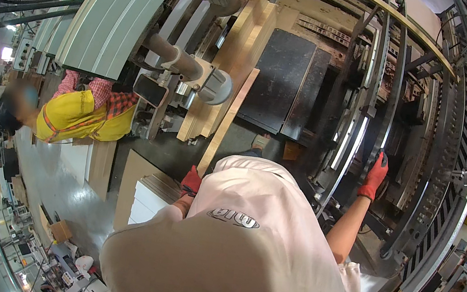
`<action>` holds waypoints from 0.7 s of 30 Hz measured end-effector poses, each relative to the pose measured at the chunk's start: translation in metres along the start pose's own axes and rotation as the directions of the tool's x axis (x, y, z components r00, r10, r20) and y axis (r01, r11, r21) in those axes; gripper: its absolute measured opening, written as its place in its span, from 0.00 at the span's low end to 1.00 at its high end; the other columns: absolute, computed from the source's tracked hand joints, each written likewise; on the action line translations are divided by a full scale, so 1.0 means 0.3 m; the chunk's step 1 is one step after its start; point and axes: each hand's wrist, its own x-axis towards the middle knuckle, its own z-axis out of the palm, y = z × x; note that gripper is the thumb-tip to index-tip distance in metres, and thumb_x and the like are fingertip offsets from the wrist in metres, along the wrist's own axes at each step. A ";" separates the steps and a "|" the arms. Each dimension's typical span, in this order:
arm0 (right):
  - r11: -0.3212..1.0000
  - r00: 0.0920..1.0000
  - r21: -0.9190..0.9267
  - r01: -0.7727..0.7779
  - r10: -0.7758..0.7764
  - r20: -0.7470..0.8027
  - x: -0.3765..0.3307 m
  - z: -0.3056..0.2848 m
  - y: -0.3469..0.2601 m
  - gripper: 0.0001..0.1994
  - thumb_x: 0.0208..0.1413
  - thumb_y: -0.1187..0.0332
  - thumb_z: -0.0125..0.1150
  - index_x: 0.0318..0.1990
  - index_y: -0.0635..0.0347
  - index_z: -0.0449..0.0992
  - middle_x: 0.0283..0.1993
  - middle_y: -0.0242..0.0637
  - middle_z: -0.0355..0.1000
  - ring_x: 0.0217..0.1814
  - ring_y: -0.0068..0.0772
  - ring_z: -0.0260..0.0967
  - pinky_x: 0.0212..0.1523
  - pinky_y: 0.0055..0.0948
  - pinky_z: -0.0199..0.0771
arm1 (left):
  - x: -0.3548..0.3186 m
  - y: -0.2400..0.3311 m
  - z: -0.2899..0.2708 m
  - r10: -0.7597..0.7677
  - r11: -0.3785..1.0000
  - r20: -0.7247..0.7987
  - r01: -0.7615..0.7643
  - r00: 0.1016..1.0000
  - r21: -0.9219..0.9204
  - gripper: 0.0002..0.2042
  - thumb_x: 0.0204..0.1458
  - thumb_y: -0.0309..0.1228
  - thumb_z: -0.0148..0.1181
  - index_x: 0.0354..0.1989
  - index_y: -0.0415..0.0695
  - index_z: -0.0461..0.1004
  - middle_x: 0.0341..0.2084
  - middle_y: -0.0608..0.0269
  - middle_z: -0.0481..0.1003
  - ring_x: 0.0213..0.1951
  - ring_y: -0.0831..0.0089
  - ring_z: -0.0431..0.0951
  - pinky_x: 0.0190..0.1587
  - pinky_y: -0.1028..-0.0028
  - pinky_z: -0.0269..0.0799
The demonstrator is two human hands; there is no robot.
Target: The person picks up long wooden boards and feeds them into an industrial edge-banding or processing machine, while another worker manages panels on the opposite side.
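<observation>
Left grip [192,180] at near end, wooden strip [229,121] extending ahead

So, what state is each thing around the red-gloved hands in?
Long, pale wooden strip: straight, unbroken where visible.
Left red-gloved hand: at strip's near end, grip unclear.
Right red-gloved hand: on long, dark metal bar, grip unclear.
Black rectangular plate: flat, scuffed.
Brown-and-white rectangular panels: stacked.

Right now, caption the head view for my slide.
Red-gloved left hand at the end of a wooden strip, right hand on a dark metal bar.
</observation>
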 end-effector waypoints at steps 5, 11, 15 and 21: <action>0.997 1.000 0.078 0.008 -0.008 0.004 0.015 0.000 0.039 0.18 0.61 0.59 0.51 0.46 0.69 0.73 0.43 0.41 0.75 0.43 0.33 0.70 0.48 0.29 0.65 | -0.064 0.124 -0.190 0.042 0.999 0.064 -0.040 0.997 -0.030 0.34 0.44 0.52 0.62 0.56 0.45 0.62 0.40 0.45 0.75 0.44 0.49 0.75 0.42 0.56 0.72; 0.990 1.000 0.141 -0.005 0.002 0.020 0.024 0.001 0.084 0.19 0.62 0.59 0.50 0.48 0.68 0.73 0.45 0.40 0.75 0.45 0.31 0.70 0.50 0.28 0.65 | -0.059 0.008 -0.271 0.052 0.979 0.055 -0.061 0.997 0.196 0.33 0.43 0.51 0.62 0.54 0.44 0.61 0.40 0.48 0.75 0.42 0.51 0.76 0.42 0.57 0.73; 0.987 0.999 0.157 -0.020 0.012 0.049 0.021 -0.003 0.061 0.18 0.63 0.61 0.49 0.49 0.69 0.73 0.45 0.34 0.74 0.46 0.24 0.69 0.50 0.24 0.65 | -0.060 -0.102 -0.266 -0.031 0.985 -0.005 0.031 1.000 0.172 0.30 0.44 0.51 0.62 0.49 0.45 0.62 0.39 0.48 0.75 0.42 0.49 0.76 0.42 0.55 0.72; 0.976 0.997 0.213 -0.042 0.028 0.067 0.006 -0.004 0.028 0.19 0.63 0.60 0.49 0.50 0.69 0.73 0.46 0.35 0.74 0.47 0.23 0.68 0.51 0.24 0.64 | -0.098 -0.049 -0.293 -0.039 0.981 0.048 0.029 0.998 0.192 0.27 0.45 0.50 0.61 0.46 0.43 0.62 0.37 0.48 0.75 0.42 0.50 0.76 0.42 0.55 0.71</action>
